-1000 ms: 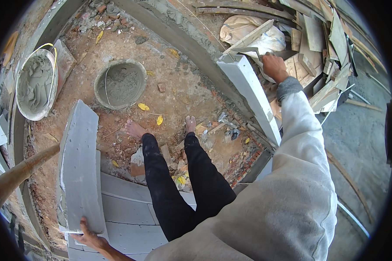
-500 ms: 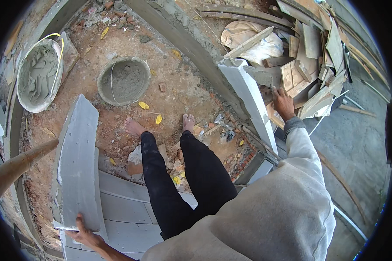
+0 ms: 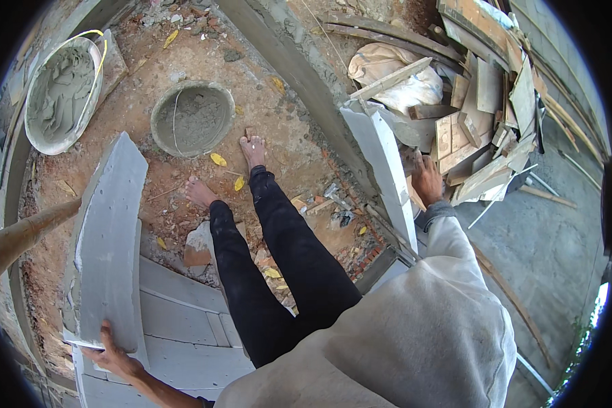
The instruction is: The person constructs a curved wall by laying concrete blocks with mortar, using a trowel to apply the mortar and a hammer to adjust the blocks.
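My left hand (image 3: 117, 359) rests at the near end of a long light-grey block wall (image 3: 110, 245). Its thumb lies on the top face, and the other fingers stretch along the end edge. Out to the right, my right hand (image 3: 427, 181) is beside a narrow white block wall (image 3: 382, 163), with loosely bent fingers and no object visible in it. The underside of that hand is hidden. My bare feet stand on the dirt between the two walls, the right foot just beside a round bucket of wet mortar (image 3: 192, 119).
A second mortar bucket (image 3: 62, 95) with a yellow rim stands at far left. Near the left wall rises a wooden pole (image 3: 30, 234). Scrap boards (image 3: 479, 122) and a pale sack (image 3: 404, 75) are heaped at upper right. Brick rubble (image 3: 198, 246) lies by my legs.
My right foot has stepped forward, toward the round mortar bucket. The view has shifted slightly. My left hand stays on the block wall's end, and my right hand stays out beside the white wall.
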Available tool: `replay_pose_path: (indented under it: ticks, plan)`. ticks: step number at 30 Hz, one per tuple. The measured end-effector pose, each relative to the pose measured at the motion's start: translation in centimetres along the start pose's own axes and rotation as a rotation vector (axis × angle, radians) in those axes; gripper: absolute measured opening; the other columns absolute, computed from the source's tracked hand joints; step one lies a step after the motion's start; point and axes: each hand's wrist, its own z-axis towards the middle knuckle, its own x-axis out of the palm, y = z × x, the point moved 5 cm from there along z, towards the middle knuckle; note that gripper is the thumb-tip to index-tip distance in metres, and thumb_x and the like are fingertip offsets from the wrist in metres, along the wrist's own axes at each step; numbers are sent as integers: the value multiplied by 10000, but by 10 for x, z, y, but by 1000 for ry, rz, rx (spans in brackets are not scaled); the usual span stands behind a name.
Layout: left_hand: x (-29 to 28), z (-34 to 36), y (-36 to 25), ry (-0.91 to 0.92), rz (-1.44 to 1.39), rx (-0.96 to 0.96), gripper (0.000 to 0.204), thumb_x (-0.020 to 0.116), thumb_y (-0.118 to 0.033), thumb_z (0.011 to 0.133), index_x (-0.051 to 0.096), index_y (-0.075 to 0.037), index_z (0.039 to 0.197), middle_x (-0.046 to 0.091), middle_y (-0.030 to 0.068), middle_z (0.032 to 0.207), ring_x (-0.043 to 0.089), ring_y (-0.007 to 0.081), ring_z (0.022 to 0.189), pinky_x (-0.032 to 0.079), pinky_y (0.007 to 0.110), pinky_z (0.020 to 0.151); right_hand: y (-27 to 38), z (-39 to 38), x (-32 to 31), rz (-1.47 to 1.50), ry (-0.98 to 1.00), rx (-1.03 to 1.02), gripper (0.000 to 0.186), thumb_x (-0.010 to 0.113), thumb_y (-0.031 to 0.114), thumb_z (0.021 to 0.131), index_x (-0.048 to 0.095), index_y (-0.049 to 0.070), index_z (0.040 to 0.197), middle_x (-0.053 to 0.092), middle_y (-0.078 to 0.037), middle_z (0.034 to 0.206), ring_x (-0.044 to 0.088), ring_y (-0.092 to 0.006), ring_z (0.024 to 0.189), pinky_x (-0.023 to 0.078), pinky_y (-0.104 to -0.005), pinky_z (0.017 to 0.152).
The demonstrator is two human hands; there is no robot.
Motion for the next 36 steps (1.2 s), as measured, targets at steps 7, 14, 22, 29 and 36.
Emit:
replay_pose_path:
  ticks: [7, 14, 22, 29, 36]
  plan:
    - [19, -12, -11, 96, 6, 112, 972, 828, -414, 766, 372, 61, 1481, 527, 272, 1375, 560, 387, 1199, 466, 504, 1045, 1, 68, 20, 1295, 710, 590, 500, 451, 460, 1026, 628, 8, 1144, 544, -50, 733, 517, -151, 565, 407, -334, 486]
    - [11, -32, -8, 53, 64, 136, 865, 816, -232, 830, 336, 56, 1489, 506, 257, 1399, 549, 332, 1210, 447, 439, 1050, -60, -11, -7, 921, 739, 488, 401, 477, 451, 1014, 606, 72, 1023, 532, -39, 715, 517, -168, 583, 424, -352, 496]
    - [34, -52, -52, -1, -23, 190, 790, 853, -162, 700, 466, 76, 1346, 547, 183, 1213, 567, 303, 1113, 447, 419, 1002, 190, 47, -84, 990, 373, -230, 456, 609, 265, 893, 563, 1, 1262, 692, -287, 969, 653, -511, 953, 508, -535, 856]
    - [-4, -91, -122, 9, 4, 206, 760, 820, -135, 665, 477, 60, 1315, 544, 168, 1170, 565, 287, 1073, 450, 417, 980, 422, 159, -60, 1075, 527, -160, 481, 692, 329, 852, 677, -123, 1017, 704, -331, 944, 706, -450, 948, 551, -498, 799]
    - [-67, -143, -159, 87, 109, 205, 853, 809, -155, 596, 475, 25, 1360, 512, 116, 1185, 518, 259, 1114, 438, 410, 981, 498, 47, -72, 2027, 1184, 395, 815, 617, 581, 947, 462, -65, 1418, 597, -252, 1294, 699, -344, 983, 602, -461, 782]
